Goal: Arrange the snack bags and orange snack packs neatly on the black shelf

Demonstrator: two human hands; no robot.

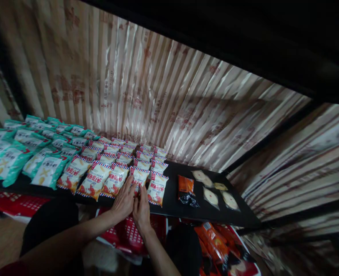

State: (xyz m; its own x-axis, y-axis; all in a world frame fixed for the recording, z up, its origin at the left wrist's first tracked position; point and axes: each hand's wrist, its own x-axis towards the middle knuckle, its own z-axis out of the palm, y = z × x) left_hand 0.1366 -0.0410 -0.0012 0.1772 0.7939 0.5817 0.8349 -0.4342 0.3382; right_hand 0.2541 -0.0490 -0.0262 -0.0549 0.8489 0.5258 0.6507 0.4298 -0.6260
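Both my hands are at the front row of red, white and yellow snack bags on a black shelf (169, 211). My left hand (124, 199) lies over the lower left side of one snack bag (140, 175), its fingers stretched forward. From the right, my right hand (141, 207) touches the lower part of the same bag, its fingertips pointing up; whether they pinch it is too dark to make out. Another snack bag (157, 188) stands just right of my right hand, and a further one (116, 179) is left of my left hand.
Teal bags (49, 170) fill the shelf's left end. To the right lie an orange and black packet (186, 184) and several flat clear packets (211, 197). Below are a red basket (126, 235) and orange packets (215, 241). Striped sheeting (158, 96) hangs behind; a dark beam crosses above.
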